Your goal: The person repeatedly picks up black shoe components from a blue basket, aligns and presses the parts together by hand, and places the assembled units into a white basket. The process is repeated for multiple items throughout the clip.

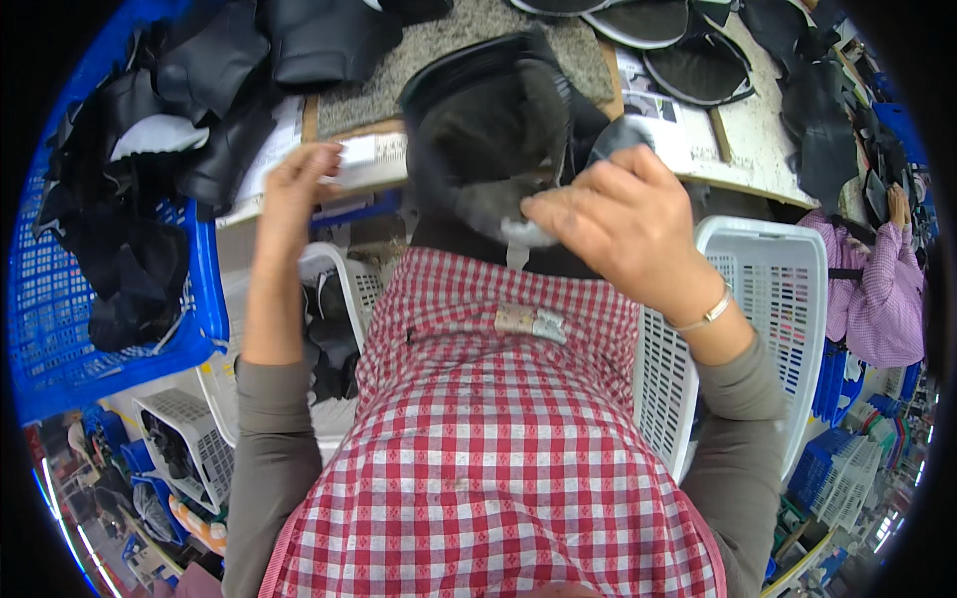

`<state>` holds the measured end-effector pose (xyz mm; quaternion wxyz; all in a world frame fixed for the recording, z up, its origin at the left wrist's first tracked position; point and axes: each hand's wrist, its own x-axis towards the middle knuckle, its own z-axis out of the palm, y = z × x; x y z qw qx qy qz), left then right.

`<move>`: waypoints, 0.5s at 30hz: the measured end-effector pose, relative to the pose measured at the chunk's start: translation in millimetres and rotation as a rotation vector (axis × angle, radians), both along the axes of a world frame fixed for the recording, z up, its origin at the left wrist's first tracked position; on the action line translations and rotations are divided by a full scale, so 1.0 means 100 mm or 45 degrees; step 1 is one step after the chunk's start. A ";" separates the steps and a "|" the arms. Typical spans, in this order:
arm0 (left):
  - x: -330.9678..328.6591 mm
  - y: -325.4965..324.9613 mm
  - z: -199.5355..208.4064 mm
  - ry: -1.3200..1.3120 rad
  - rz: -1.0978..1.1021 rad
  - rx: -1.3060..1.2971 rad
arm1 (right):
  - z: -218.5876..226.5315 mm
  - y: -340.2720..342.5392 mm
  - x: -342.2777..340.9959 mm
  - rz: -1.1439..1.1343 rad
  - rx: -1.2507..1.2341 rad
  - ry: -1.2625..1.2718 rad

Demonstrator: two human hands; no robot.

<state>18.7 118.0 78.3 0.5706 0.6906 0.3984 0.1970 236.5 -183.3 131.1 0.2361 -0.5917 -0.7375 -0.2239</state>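
Note:
A black leather shoe upper [424, 149] with a dark grey fuzzy lining stands at the table's near edge, its opening toward me. My right hand [623, 224] is closed at the upper's right rim, thumb and fingers pinched beside a tuft of whitish fuzz [533, 234]. A dark, shiny piece [623, 135] shows just behind the knuckles, slightly blurred. Left of the upper and apart from it, my left hand [297, 184] is raised over the table edge with its fingers curled together. Whatever its fingertips may hold is too small to make out.
Black leather pieces fill a blue basket [204, 289] and the table's far left. A grey carpet-like pad [439, 50] lies behind the upper. More lined pieces [698, 65] lie at the far right. White baskets [763, 234] stand below the table. Another person's purple sleeve [882, 299] is at right.

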 end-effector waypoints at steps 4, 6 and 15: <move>-0.54 -0.28 0.16 -0.280 -0.682 -0.425 | -0.10 -0.36 -0.25 0.073 -0.117 -0.137; -0.59 -0.61 0.12 -0.038 -0.936 -0.603 | -0.19 -0.47 -0.34 0.081 -0.145 -0.132; -0.38 -1.40 -0.35 -0.120 -0.895 -1.498 | -0.19 -0.65 -0.69 0.058 -0.199 -0.161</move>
